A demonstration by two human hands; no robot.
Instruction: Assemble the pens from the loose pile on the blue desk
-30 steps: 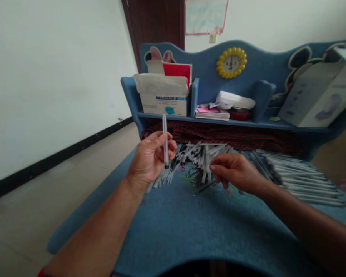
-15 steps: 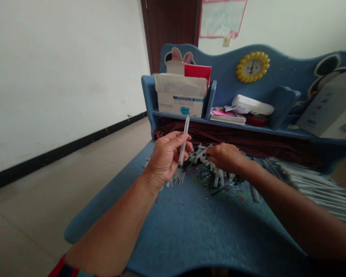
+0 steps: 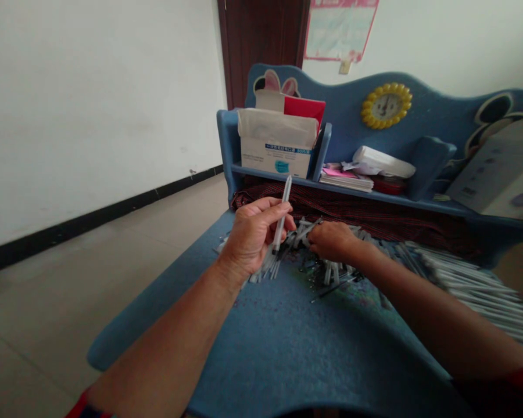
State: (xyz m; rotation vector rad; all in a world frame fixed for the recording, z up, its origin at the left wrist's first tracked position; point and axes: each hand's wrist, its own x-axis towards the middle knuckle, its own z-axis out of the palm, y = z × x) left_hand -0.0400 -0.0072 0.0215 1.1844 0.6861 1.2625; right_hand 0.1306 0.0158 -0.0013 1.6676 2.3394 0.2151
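My left hand (image 3: 255,232) is closed around a translucent white pen (image 3: 282,215), pinched between thumb and fingers. It stands nearly upright, its pointed end up and its dark end down. My right hand (image 3: 331,241) reaches into a loose pile of pen parts (image 3: 331,273), fingers curled down and bunched together. Whatever those fingertips grip is hidden by the hand. Clear tubes (image 3: 268,268) lie under and beside my left hand, and small black pieces are scattered among the pile. One thin dark rod (image 3: 331,290) lies at the pile's near edge.
On the blue desk (image 3: 261,337), many white pens (image 3: 483,293) lie in a stack at the right. Folded dark red checked cloth (image 3: 375,215) runs along the back. The shelf above holds an open mask box (image 3: 274,145), papers (image 3: 346,180) and a large white box (image 3: 497,174).
The view has shifted slightly. My right hand has edged left within the pile, while my left hand keeps the pen in nearly the same pose.
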